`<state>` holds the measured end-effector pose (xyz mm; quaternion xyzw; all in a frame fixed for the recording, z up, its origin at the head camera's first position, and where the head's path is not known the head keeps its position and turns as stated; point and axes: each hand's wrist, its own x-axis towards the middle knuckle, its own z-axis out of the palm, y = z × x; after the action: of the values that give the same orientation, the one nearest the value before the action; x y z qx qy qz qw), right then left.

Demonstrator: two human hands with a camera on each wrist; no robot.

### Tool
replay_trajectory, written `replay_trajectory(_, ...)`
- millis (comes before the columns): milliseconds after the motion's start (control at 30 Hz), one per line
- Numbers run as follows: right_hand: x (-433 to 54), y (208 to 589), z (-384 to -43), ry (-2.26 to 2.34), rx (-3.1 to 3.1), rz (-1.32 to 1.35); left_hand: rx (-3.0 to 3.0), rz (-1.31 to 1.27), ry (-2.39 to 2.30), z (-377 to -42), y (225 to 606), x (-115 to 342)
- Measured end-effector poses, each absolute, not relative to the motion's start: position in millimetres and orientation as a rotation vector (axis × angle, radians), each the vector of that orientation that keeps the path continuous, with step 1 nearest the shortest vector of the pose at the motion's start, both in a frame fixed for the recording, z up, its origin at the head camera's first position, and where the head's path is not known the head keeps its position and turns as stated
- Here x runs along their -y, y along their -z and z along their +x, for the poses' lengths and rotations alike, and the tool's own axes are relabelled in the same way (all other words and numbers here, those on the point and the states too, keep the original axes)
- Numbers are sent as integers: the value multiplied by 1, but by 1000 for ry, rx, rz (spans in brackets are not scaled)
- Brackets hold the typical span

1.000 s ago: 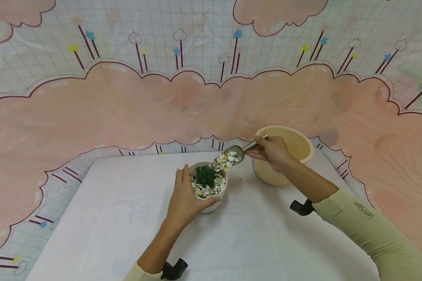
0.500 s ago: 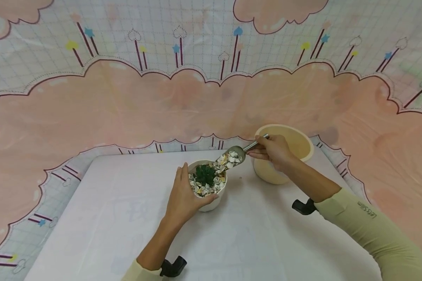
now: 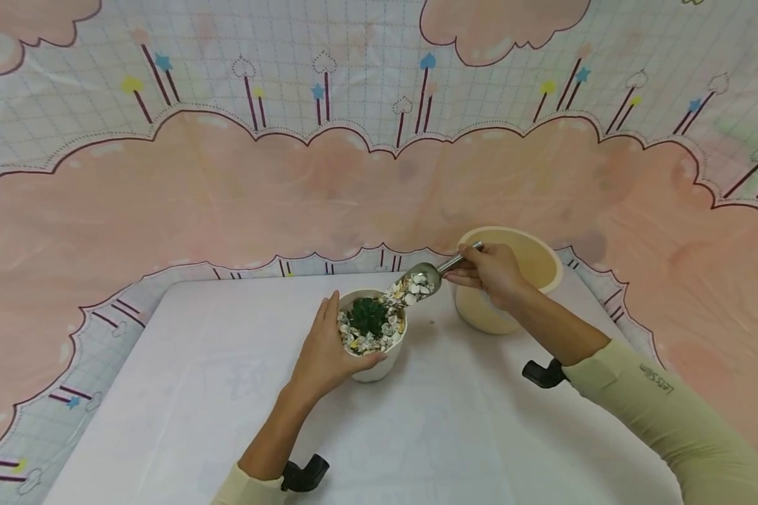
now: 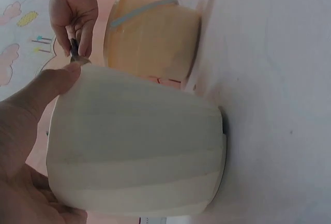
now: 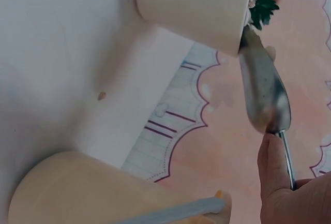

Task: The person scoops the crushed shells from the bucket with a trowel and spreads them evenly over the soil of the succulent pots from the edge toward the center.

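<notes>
My left hand (image 3: pixel 324 354) grips a white faceted flower pot (image 3: pixel 374 369), its thumb near the front rim and its fingers on the left side. A dark green succulent (image 3: pixel 368 315) stands in the pot, ringed by white and yellowish stone chips (image 3: pixel 371 342). My right hand (image 3: pixel 494 273) pinches the handle of a metal scoop (image 5: pixel 266 92). Tilted down to the left, the scoop bears more chips, and its lip meets the pot's right rim. In the left wrist view, the pot's wall (image 4: pixel 134 136) hides the plant and most of the scoop.
Behind my right hand stands a cream bucket (image 3: pixel 483 315) with a grey handle (image 4: pixel 145 11). A small chip (image 5: pixel 102 95) lies on the white tabletop (image 3: pixel 227 393) between pot and bucket. A patterned cloth (image 3: pixel 290 189) hangs behind the table.
My left hand and the pot have shifted slightly left. The scoop stays at the pot's right rim, its chips a little rearranged. The bucket has not moved.
</notes>
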<state>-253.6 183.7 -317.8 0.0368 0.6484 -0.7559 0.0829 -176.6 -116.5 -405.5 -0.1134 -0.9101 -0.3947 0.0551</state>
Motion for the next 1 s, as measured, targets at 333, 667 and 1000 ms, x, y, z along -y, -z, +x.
replay_trajectory(333, -178, 319, -258, 2304, -1928, 90, 2809, -457, 1254, -185, 402, 126)
replay_trajectory(667, -179, 319, -258, 2302, -1923, 99, 2769, -149, 1188, -166, 401, 100)
replay_trajectory(1000, -179, 319, -255, 2311, -1929, 96, 2756, -208, 1153, -170, 407, 103)
